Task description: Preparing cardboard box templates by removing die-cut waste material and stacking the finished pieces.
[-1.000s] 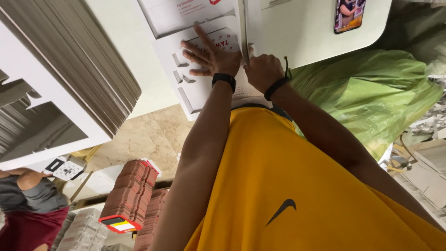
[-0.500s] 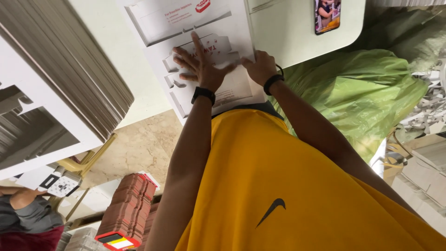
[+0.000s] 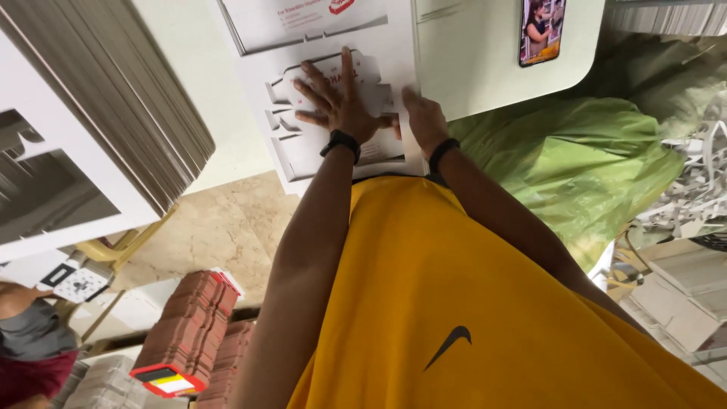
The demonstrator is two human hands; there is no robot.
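My left hand (image 3: 341, 106) has slid up to press flat, fingers spread, on the die-cut card sheet (image 3: 326, 144) on the tabletop (image 3: 485, 68), while my right hand (image 3: 422, 117) now pinches its edge.

A flat, white die-cut cardboard sheet (image 3: 333, 113) lies printed side up on the pale tabletop, its near edge reaching the table's rim just in front of the person in the yellow shirt. Cut lines trace a box blank with tabs and slots along its left side, and red printing shows near the far end. The left hand (image 3: 341, 102) presses flat on the middle of the sheet, fingers spread and pointing away. The right hand (image 3: 420, 117) grips the sheet's right edge, fingers curled over it, where it meets a second plain white sheet lying just beside it.
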